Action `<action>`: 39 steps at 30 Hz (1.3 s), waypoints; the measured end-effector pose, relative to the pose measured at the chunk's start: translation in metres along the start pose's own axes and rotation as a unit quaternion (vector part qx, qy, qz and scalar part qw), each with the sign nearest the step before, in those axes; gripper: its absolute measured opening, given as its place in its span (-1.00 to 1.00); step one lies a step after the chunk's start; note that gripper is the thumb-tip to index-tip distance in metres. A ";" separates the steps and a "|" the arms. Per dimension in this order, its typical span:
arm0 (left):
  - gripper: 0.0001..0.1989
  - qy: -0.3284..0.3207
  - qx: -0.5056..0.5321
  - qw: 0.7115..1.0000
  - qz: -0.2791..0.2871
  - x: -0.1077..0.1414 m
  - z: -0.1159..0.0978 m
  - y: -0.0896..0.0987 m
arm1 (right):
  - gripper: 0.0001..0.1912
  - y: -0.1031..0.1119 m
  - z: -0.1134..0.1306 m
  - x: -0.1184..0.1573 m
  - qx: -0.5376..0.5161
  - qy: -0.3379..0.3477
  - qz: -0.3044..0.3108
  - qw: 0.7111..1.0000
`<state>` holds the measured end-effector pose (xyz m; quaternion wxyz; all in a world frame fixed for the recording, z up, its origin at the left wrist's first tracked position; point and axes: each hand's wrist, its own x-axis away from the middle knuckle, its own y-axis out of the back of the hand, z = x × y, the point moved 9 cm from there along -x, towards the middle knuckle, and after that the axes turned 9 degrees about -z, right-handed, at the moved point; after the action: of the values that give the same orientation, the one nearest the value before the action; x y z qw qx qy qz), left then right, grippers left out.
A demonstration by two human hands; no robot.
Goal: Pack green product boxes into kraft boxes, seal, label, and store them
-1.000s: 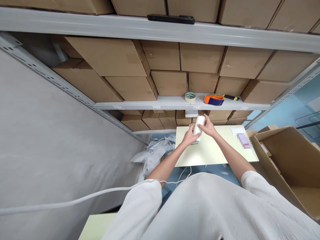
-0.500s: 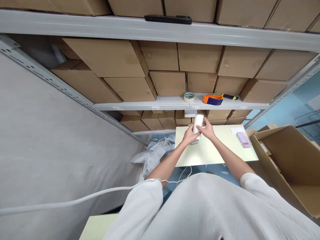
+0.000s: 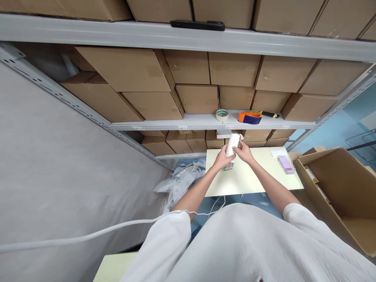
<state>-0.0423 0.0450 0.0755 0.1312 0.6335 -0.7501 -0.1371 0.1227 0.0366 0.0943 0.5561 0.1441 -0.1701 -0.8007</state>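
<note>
A smooth white cylinder [image 3: 233, 145], whose exact kind I cannot make out, stands tilted above the pale yellow table [image 3: 249, 184]. My left hand [image 3: 223, 158] wraps round its lower left side, closed on it. From the right, my right hand [image 3: 243, 152] grips it too, thumb against its front. A small white curved piece shows at its upper right, by my right fingers. Just below the cylinder, a small box with green and pink print [image 3: 229, 166] is partly hidden by it and my left hand.
A white card [image 3: 279, 153] and a blurred purple packet [image 3: 286, 164] lie at the table's right. Beside it stands a large open carton [image 3: 331, 188]. Shelf items are a tape roll [image 3: 222, 114], an orange-and-blue tape dispenser [image 3: 249, 117] and a cutter [image 3: 269, 114]. A white cable [image 3: 117, 226] crosses at left.
The cylinder leans slightly more to the right, and the white curved piece now shows at its top right. More of the printed box below is visible. Both hands keep their hold.
</note>
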 end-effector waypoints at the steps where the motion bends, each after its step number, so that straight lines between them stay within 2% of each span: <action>1: -0.15 -0.001 -0.002 1.000 -0.002 0.000 -0.001 0.001 | -0.36 0.001 -0.001 0.000 0.008 -0.003 -0.005 1.000; 6: -0.18 -0.027 -0.048 0.998 -0.031 0.001 -0.006 0.007 | -0.43 0.001 -0.004 -0.002 0.012 -0.004 -0.025 1.000; 10: -0.22 -0.009 0.010 0.999 -0.039 -0.001 -0.002 0.009 | -0.39 -0.006 -0.011 -0.005 -0.057 -0.018 -0.006 0.998; 13: -0.30 0.018 0.064 0.998 -0.021 -0.002 0.004 0.003 | -0.38 -0.012 -0.014 -0.008 -0.086 -0.031 0.011 0.996; 18: -0.28 -0.022 0.032 0.998 -0.041 -0.005 0.002 0.006 | -0.37 -0.008 -0.016 -0.008 -0.088 -0.045 -0.015 0.995; 20: -0.28 -0.018 0.044 0.998 -0.041 -0.008 0.004 0.007 | -0.38 -0.011 -0.014 -0.006 -0.120 -0.051 0.010 0.991; 24: -0.34 0.023 0.129 0.991 -0.004 -0.012 0.010 0.002 | -0.33 -0.019 -0.011 -0.003 -0.194 -0.078 0.065 0.976; 27: -0.39 0.010 0.086 0.996 0.001 -0.011 0.007 0.002 | -0.33 -0.017 -0.012 -0.005 -0.189 -0.093 0.038 0.977; 29: -0.38 -0.023 0.038 0.999 -0.007 -0.010 0.002 0.004 | -0.36 -0.013 -0.013 -0.006 -0.177 -0.094 0.012 0.980; 31: -0.33 -0.035 0.031 0.999 -0.012 -0.010 -0.001 0.006 | -0.38 -0.012 -0.013 -0.007 -0.180 -0.096 0.013 0.979; 35: -0.31 0.023 0.101 0.995 0.007 -0.010 0.008 0.004 | -0.36 -0.017 -0.010 -0.004 -0.218 -0.108 0.052 0.969; 37: -0.38 0.034 0.111 0.993 0.015 -0.010 0.009 0.002 | -0.33 -0.016 -0.009 -0.004 -0.223 -0.112 0.039 0.968; 39: -0.42 0.015 0.087 0.996 0.012 -0.011 0.004 0.004 | -0.33 -0.013 -0.010 -0.004 -0.216 -0.123 0.010 0.969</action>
<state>-0.0460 0.0568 0.0728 0.0879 0.6354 -0.7648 -0.0601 0.1175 0.0436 0.0795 0.5568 -0.0808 -0.0618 -0.8244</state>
